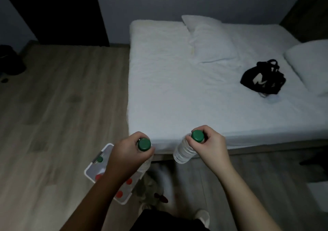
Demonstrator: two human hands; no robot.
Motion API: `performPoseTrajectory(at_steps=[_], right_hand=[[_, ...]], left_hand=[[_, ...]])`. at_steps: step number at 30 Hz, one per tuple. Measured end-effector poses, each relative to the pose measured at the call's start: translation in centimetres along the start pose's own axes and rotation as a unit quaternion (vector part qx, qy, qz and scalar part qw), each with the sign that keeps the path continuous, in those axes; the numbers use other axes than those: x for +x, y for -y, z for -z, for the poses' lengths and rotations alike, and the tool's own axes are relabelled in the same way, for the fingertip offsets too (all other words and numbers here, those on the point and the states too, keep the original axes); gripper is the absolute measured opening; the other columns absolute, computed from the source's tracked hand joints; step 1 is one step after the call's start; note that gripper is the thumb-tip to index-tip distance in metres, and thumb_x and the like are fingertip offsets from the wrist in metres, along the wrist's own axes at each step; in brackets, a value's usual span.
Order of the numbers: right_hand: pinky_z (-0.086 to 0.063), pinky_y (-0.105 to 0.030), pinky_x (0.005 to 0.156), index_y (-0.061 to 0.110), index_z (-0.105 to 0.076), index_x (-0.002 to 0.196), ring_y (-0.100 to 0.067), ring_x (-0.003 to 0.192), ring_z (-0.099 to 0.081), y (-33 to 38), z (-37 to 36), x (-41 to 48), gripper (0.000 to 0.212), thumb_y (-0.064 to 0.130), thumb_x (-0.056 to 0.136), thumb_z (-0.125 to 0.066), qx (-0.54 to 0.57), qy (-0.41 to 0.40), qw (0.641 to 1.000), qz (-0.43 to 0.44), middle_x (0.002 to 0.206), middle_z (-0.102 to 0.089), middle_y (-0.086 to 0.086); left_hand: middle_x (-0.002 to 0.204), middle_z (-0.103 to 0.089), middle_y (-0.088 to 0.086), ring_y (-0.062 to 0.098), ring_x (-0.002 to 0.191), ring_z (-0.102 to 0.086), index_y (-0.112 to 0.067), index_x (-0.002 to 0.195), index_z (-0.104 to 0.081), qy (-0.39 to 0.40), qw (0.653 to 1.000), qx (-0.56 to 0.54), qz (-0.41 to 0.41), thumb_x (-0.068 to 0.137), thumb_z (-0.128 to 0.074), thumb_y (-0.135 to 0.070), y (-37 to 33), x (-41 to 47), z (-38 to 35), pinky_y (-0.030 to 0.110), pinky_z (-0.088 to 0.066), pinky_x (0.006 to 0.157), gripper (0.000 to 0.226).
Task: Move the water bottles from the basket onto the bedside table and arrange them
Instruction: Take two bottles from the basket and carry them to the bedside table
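My left hand (126,152) grips a clear water bottle with a green cap (144,144) by its neck, held upright above the basket. My right hand (211,143) grips a second clear, green-capped water bottle (184,151) by its neck, over the bed's near edge. On the floor below my left arm sits a white basket (88,171). It holds more bottles, one with a green cap (99,159) and others with red caps (119,194). My forearm hides part of the basket. The bedside table is not in view.
A bed (177,97) with a white sheet fills the right. On it lie two white pillows (211,40) and a black bag (262,78). Wooden floor (53,115) spreads to the left, with a dark object (10,62) at the far left. My feet are below.
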State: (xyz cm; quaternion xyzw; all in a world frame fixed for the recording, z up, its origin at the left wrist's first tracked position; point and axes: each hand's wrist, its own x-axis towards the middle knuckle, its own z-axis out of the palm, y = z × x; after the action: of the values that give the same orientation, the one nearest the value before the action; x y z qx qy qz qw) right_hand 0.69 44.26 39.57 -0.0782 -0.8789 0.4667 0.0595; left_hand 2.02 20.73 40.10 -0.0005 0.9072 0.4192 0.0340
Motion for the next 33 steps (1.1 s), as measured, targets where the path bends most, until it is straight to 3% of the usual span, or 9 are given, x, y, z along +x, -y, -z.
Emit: performPoseTrajectory(at_steps=[6,12,18,21,27,33], right_hand=[[-0.045,-0.020,0.059,0.019,-0.065,0.074,-0.009,0.068,-0.061,-5.5,7.9,-2.0,0.013,0.019,0.070,-0.078,-0.018,-0.064,0.997,-0.039,0.067,-0.067,0.006],[-0.046,-0.016,0.056,0.021,-0.065,0.075,-0.003,0.064,-0.060,-12.8,17.9,-4.4,0.014,0.022,0.072,-0.079,-0.030,-0.073,0.996,-0.050,0.065,-0.064,0.008],[-0.052,-0.029,0.061,0.022,-0.063,0.076,-0.005,0.065,-0.062,-20.0,27.6,-6.5,0.016,0.024,0.071,-0.079,-0.016,-0.080,0.992,-0.101,0.067,-0.064,0.005],[-0.052,-0.029,0.062,0.024,-0.063,0.078,-0.006,0.066,-0.062,-22.7,32.0,-7.7,0.017,0.025,0.072,-0.079,-0.004,-0.101,0.984,-0.149,0.067,-0.064,0.004],[-0.046,-0.011,0.056,0.027,-0.059,0.079,-0.002,0.068,-0.058,-27.4,39.1,-8.8,0.020,0.020,0.076,-0.077,0.007,-0.169,0.967,-0.189,0.075,-0.061,0.007],[-0.045,-0.021,0.062,0.022,-0.063,0.088,-0.008,0.071,-0.060,-32.1,44.2,-7.7,0.018,0.026,0.077,-0.077,0.019,-0.229,0.939,-0.257,0.076,-0.062,0.008]], left_hand=[[0.071,-0.066,-0.013,0.003,0.070,-0.062,-0.029,0.077,-0.060,0.052,0.997,0.024,-0.059,0.073,-0.072,-0.035,-5.3,0.9,-6.3,0.031,-0.052,0.064,0.014],[0.068,-0.065,-0.014,0.002,0.072,-0.061,-0.029,0.075,-0.061,0.058,0.994,0.034,-0.083,0.069,-0.077,-0.032,-11.9,-0.2,-16.0,0.019,-0.046,0.061,0.018],[0.074,-0.066,-0.018,0.002,0.069,-0.062,-0.029,0.073,-0.064,0.074,0.993,-0.018,-0.085,0.068,-0.078,-0.030,-19.6,-1.4,-25.9,0.025,-0.050,0.064,0.015],[0.075,-0.065,-0.018,0.002,0.070,-0.062,-0.028,0.071,-0.063,0.102,0.987,-0.038,-0.116,0.069,-0.079,-0.025,-24.1,-1.8,-30.2,0.019,-0.046,0.060,0.016],[0.072,-0.068,-0.014,0.000,0.072,-0.063,-0.031,0.076,-0.065,0.168,0.972,-0.042,-0.160,0.068,-0.080,-0.026,-30.8,-0.5,-37.7,0.021,-0.049,0.063,0.018],[0.073,-0.069,-0.010,0.003,0.070,-0.063,-0.027,0.078,-0.067,0.236,0.954,-0.032,-0.184,0.068,-0.081,-0.027,-36.2,2.4,-45.2,0.028,-0.052,0.066,0.017]])
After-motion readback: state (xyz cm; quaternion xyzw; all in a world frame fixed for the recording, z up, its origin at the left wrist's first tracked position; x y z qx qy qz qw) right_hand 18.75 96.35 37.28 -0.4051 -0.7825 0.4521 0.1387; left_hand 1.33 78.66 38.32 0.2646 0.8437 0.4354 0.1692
